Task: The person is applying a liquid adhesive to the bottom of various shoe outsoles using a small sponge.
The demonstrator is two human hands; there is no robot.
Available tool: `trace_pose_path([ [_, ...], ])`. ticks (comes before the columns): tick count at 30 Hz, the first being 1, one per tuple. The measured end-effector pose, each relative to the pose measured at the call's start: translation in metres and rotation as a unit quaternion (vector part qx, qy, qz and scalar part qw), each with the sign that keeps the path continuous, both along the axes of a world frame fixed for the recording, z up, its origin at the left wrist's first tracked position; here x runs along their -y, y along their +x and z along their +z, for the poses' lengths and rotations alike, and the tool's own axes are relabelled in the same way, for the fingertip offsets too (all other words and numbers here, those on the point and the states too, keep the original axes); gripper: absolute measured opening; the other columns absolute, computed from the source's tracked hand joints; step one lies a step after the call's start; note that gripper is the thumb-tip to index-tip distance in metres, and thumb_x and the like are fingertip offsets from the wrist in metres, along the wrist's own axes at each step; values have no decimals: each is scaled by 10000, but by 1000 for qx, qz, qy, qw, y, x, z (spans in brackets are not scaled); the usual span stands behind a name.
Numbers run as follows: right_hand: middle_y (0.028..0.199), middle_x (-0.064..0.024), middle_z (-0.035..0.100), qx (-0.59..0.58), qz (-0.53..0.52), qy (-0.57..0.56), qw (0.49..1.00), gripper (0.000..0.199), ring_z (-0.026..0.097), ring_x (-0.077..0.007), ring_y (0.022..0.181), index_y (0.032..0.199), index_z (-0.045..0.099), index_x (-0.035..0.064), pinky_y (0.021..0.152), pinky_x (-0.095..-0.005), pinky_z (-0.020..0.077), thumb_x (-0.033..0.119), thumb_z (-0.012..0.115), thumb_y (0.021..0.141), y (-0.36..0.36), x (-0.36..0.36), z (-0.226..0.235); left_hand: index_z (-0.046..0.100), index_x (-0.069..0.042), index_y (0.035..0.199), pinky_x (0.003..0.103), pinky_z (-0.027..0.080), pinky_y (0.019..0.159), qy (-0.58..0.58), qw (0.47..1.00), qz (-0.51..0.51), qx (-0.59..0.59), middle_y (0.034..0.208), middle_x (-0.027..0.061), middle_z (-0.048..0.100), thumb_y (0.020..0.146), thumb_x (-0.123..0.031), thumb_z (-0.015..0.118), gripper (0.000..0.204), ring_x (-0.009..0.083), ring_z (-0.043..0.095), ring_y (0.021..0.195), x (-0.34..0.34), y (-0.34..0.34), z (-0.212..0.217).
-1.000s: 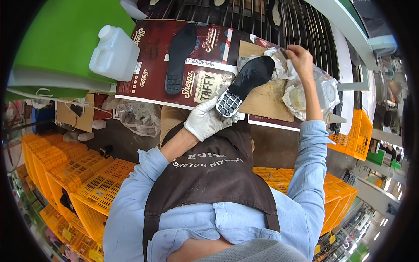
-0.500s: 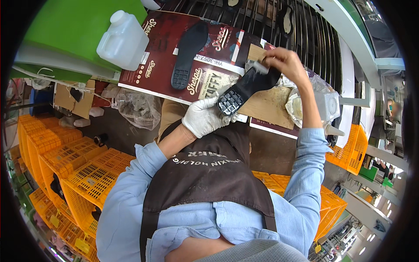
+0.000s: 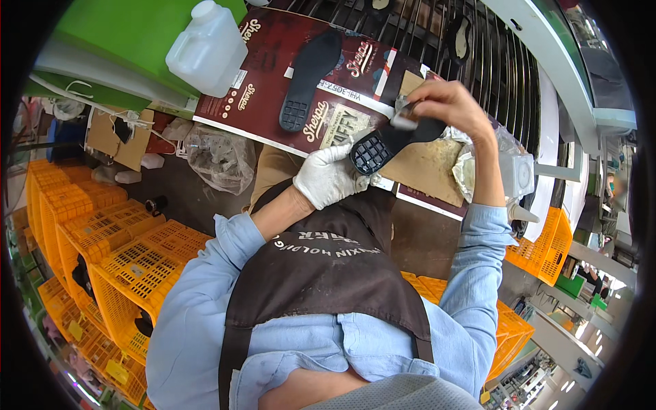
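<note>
My gloved left hand (image 3: 328, 178) grips the heel end of a black shoe sole (image 3: 372, 153), whose gridded heel faces up and looks shiny. Bare and pinched, my right hand (image 3: 447, 106) holds a brush (image 3: 404, 120) with pale bristles against the sole's middle. The far end of that sole is partly hidden behind the hand. A second black sole (image 3: 311, 78) lies flat on the dark red printed board (image 3: 263, 75), left of my hands. Beneath the held sole is a piece of brown cardboard (image 3: 434, 167).
A white plastic jug (image 3: 208, 51) stands at the back left. Metal rollers (image 3: 427, 31) with more soles on them run along the far side. At right are a plastic-wrapped container (image 3: 465, 171) and a clear bottle (image 3: 516, 174). Orange crates (image 3: 147, 270) flank me.
The brush in my right hand has moved slightly left and down along the sole toward the heel. My left hand keeps its hold. The whole view has shifted a little.
</note>
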State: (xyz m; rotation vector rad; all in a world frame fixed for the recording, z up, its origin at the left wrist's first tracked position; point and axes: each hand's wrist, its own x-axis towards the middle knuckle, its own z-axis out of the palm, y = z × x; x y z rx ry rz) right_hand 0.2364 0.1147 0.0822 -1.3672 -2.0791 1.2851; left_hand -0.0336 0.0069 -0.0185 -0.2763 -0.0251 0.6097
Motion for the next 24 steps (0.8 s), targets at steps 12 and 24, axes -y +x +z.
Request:
trace_pose_path([
  [12, 878, -84, 708, 60, -33, 148, 987, 224, 642, -131, 780, 1033, 697, -6, 710, -270, 512, 79, 677, 827, -1, -20, -9, 353, -89, 1440, 499, 496, 927, 6, 1000, 0, -9, 1327, 198, 492, 957, -181, 437, 498, 354, 531, 1168, 0, 1, 0],
  [24, 909, -59, 695, -82, -158, 56, 982, 170, 660, -140, 807, 992, 700, -9, 754, -260, 534, 11, 668, 827, -22, 6, -1, 371, -41, 1411, 498, 495, 937, 9, 999, 15, -26, 1326, 213, 490, 954, -198, 445, 489, 365, 531, 1169, 0, -1, 2],
])
